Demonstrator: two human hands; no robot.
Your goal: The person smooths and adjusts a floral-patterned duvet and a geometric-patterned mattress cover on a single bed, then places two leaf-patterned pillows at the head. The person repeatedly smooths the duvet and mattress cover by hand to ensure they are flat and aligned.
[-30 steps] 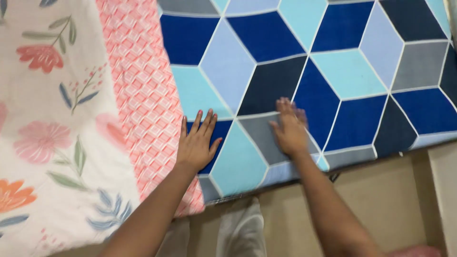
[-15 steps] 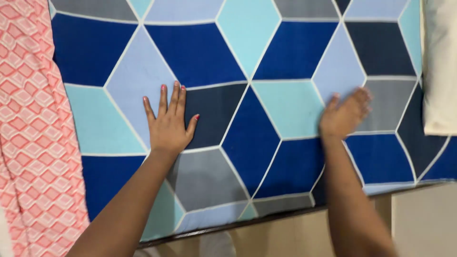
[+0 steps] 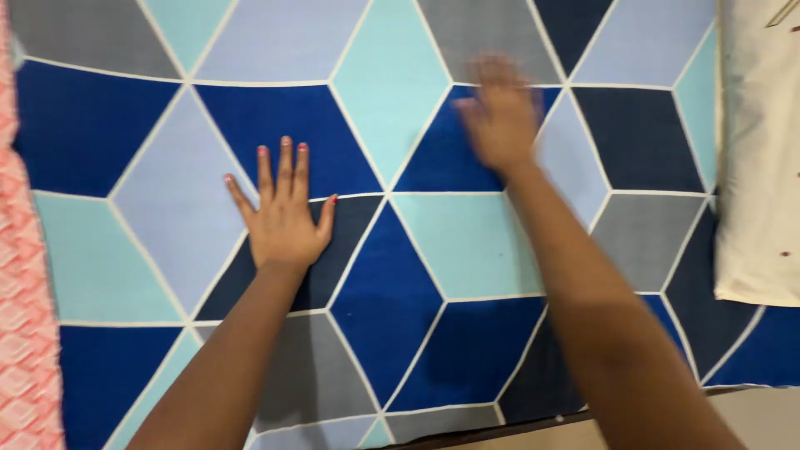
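Observation:
A bed sheet with a pattern of blue, light blue, grey and navy diamonds covers the bed below me. My left hand lies flat on it, palm down, fingers spread, left of centre. My right hand is flat on the sheet farther up and to the right, blurred with motion, fingers apart. Neither hand holds anything.
A pink patterned cloth lies along the left edge. A cream pillow or cloth rests on the sheet at the right. The bed's front edge and a beige floor show at the bottom right.
The view has shifted right along the bed. My right hand has swept up and leftward across the sheet. My left hand has stayed flat on it, with the pink cloth now almost out of view.

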